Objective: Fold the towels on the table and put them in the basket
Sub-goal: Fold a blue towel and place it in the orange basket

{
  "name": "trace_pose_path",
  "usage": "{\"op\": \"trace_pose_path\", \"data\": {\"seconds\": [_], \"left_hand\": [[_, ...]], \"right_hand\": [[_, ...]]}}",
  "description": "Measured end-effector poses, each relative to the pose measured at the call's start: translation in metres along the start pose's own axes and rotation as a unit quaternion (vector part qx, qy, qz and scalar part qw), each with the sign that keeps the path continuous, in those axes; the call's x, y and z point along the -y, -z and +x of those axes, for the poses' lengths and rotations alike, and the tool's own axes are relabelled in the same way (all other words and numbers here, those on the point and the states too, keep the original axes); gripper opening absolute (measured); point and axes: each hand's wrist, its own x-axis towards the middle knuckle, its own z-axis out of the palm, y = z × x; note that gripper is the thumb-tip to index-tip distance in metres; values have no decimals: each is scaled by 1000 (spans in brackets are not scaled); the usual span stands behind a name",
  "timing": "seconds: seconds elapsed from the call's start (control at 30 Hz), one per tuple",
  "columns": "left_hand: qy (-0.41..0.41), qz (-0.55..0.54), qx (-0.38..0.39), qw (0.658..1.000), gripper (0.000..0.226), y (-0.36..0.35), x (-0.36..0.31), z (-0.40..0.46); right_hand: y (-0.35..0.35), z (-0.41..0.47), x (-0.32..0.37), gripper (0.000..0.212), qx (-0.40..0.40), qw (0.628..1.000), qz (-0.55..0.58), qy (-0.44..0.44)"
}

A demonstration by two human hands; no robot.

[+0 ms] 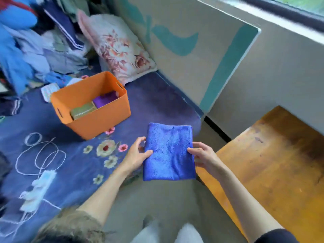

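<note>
Folded blue towel, held in air off the wooden table's left edge, left hand and right hand pinching its sides; beyond, orange basket on floral bedspread, holding olive towel and purple towel; placement pending.

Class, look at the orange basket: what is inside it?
Inside the orange basket lie a folded olive-green towel and a purple towel beside it. Its near wall hides the basket floor and anything beneath them.
</note>
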Motion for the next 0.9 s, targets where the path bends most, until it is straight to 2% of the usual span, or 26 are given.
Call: {"op": "trace_pose_path", "data": {"seconds": [0.1,0.4,0.53,0.67,0.9], "left_hand": [[20,-41,-55,997,38,53,14,1],[68,-108,-171,977,39,156,48,44],[89,-128,-209,965,37,200,51,89],[120,-122,-253,952,44,250,47,145],[180,-96,-300,932,41,333,57,254]], "right_hand": [[-53,28,24,24,49,998,-32,2],[-172,125,79,19,139,984,-113,-18],[-217,188,112,21,166,976,-136,-28],[-267,260,154,21,195,968,-155,-39],[-360,388,202,12,209,955,-200,-71]]}}
